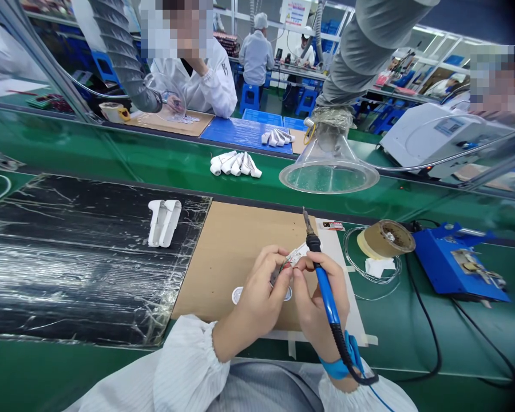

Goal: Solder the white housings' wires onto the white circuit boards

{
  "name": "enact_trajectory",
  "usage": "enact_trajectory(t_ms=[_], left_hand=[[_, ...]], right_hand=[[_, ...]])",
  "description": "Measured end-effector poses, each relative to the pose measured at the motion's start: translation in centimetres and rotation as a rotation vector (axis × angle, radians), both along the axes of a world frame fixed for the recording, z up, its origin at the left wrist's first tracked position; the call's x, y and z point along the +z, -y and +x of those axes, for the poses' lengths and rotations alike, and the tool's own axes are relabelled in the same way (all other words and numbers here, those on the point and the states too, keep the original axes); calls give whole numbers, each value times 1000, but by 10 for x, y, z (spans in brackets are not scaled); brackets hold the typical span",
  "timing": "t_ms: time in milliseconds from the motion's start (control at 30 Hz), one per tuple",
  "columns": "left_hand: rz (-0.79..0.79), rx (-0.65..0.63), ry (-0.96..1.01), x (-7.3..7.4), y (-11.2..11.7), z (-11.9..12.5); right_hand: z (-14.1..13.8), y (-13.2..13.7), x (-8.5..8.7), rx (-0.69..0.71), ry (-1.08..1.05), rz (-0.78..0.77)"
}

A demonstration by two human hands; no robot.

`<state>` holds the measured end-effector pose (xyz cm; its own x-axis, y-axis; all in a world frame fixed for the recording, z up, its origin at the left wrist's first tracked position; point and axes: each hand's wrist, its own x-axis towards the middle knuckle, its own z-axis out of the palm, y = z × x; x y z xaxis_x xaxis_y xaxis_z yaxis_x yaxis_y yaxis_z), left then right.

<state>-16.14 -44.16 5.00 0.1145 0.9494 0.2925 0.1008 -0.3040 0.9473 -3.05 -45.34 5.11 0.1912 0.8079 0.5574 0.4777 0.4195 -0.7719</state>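
Observation:
My left hand is closed around a small white part with thin wires, held above the brown cardboard sheet. My right hand grips a soldering iron with a blue handle, its metal tip pointing up and away from the part. The thumb and fingertips of that hand also meet at the wires, close to my left fingertips. Round white pieces lie partly hidden behind my left hand. A blue band circles my right wrist.
Two white curved housings lie on the black mat at left. A solder reel and blue soldering stand sit at right. A clear fume hood hangs ahead; more white housings rest on the ledge. A co-worker sits opposite.

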Motion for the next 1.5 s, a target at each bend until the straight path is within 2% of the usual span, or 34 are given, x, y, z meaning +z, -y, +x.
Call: enact_trajectory(t_ms=[300,533,700,833,933,1133,1300,1500], left_hand=[[-39,40,27,-1,5,7],[-69,34,55,-2,6,8],[-16,75,-22,-1,3,-1],[-40,102,-64,0,0,-8],[-75,106,-69,0,-2,-12],[-46,133,-115,1,-7,-17],[64,162,-181,0,-7,-18],[186,172,-242,-5,-5,-18]], right_hand=[[-3,2,4,-27,14,14],[-1,3,0,-54,9,-6],[17,11,6,-118,-6,17],[38,22,10,-115,-5,59],[54,35,8,-127,-57,-22],[69,56,8,-283,-103,-101],[71,59,10,-116,-115,-127],[70,56,6,-84,-112,-123]])
